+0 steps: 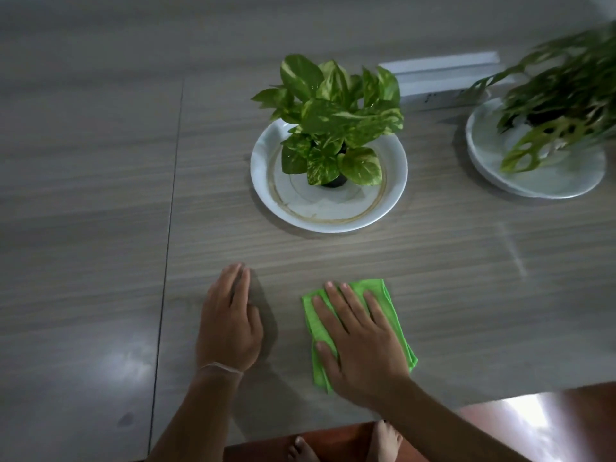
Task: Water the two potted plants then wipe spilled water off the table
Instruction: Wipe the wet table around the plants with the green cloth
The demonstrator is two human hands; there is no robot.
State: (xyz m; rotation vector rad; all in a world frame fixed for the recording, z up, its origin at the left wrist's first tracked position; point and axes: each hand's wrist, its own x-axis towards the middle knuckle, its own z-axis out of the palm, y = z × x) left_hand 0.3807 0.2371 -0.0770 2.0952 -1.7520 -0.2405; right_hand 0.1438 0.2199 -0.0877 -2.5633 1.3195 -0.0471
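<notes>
**Wiping stage: cloth under right hand, near table edge**

While the two plants stand on their plates at the far side, the wiping step is judged to be in hand.

- Cloth (393, 315): green, folded, laid flat on the table (100, 195) at about 6 o'clock from the pothos (333, 118), well apart from its plate (266, 181) and near the table's front edge. Its long axis runs roughly 11 to 5 o'clock, the narrower end toward the plants.
- Right hand (363, 341): laid palm-down on the cloth, fingers spread and flat, tips toward 11 o'clock. Nothing is pinched.
- Left hand (230, 328): rested flat on bare table at 9 o'clock of the cloth, fingers pressed together, nothing held.
- Second plant (560, 95): blurred, on its own plate (550, 185) at 2 o'clock of the cloth.
- White box (440, 78): behind and between the plants.

No spilled water can be made out on the wood; only glare patches are seen, so the wet area cannot be told.

Handling note, as a judgement: even pressure should be kept through the whole palm, and the cloth drawn in overlapping passes across its short axis, so that the long side sweeps the widest band. Strokes are best stopped short of the plates, and the folded layers kept from bunching under the fingers.
</notes>
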